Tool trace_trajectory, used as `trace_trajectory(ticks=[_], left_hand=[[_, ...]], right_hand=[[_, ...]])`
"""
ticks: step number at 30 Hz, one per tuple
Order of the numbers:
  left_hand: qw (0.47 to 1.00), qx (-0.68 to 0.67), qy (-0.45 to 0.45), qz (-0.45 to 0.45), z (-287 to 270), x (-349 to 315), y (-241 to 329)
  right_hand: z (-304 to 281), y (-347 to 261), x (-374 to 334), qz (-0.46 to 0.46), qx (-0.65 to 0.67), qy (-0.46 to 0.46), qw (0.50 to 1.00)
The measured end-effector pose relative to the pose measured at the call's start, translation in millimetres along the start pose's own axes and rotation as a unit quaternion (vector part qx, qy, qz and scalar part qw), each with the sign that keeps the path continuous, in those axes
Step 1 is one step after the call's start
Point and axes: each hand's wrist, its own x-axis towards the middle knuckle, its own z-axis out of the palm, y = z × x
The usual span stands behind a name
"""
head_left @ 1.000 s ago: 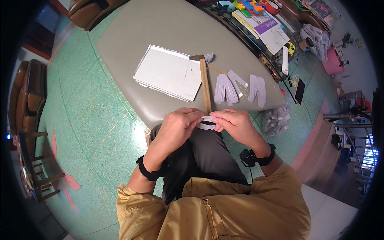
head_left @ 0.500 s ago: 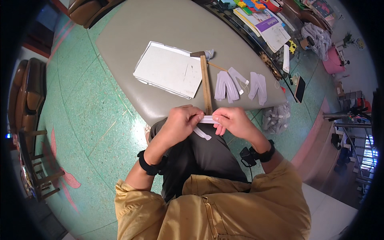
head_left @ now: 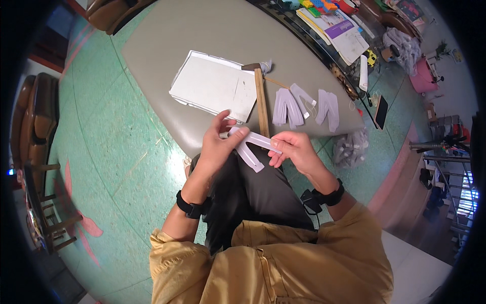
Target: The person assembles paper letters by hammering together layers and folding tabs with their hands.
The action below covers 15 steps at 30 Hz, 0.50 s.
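In a view from the head, a person in a tan shirt [head_left: 314,258] and dark trousers [head_left: 263,197] holds a folded lilac strip [head_left: 248,154] in two hands, above the lap at the near edge of a grey padded bench [head_left: 223,35]. The left hand [head_left: 215,144] grips the strip close to its fold, thumb laid on top, other fingers partly spread toward the bench. The right hand [head_left: 294,151] pinches the end of the strip's upper leg between thumb and forefinger, the remaining fingers loosely curled below. The lower leg slants free over the trousers. Black bands circle both wrists.

On the bench, a shallow white tray [head_left: 212,86] lies toward the left edge. A hammer [head_left: 260,101] rests just beside it, dark head at the tray's far right corner, wooden handle running toward the bench's near edge. To the handle's right, three sets of lilac pieces [head_left: 286,109] lie folded near the bench's near right corner, the middle one beside small white tags. A clear plastic bag [head_left: 349,151] sits below that corner. Beyond the right edge, books [head_left: 334,33] and coloured bricks [head_left: 319,7] crowd a dark table.
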Motion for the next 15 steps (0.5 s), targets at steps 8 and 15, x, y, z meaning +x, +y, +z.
trace_trajectory(ticks=[8,15], left_hand=[[0.932,-0.24,-0.157,-0.222,0.4,-13.3,1.7],[0.994,0.061,-0.088,0.001,13.3,-12.2,8.9]], right_hand=[[16.1,12.3,-1.8,-0.075,0.026,0.029,0.996],[8.0,-5.7,3.1,-0.028,-0.076,0.019,0.997]])
